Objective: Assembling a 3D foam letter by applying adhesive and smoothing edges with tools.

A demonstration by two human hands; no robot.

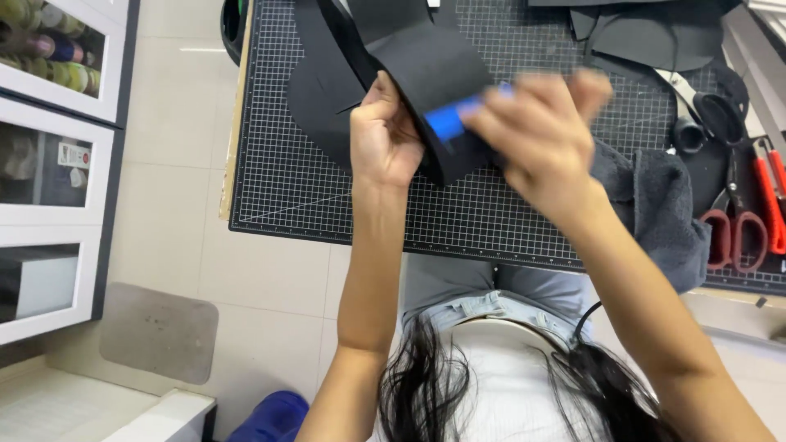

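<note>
Left hand (pixel 383 135) grips black sheet (pixel 426 69); right hand (pixel 536 135) blurred.

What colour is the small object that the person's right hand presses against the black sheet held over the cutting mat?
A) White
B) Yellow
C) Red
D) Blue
D: the right hand, blurred in the head view, holds a small blue object against the black sheet, which the left hand grips from the other side above the gridded cutting mat.
</note>
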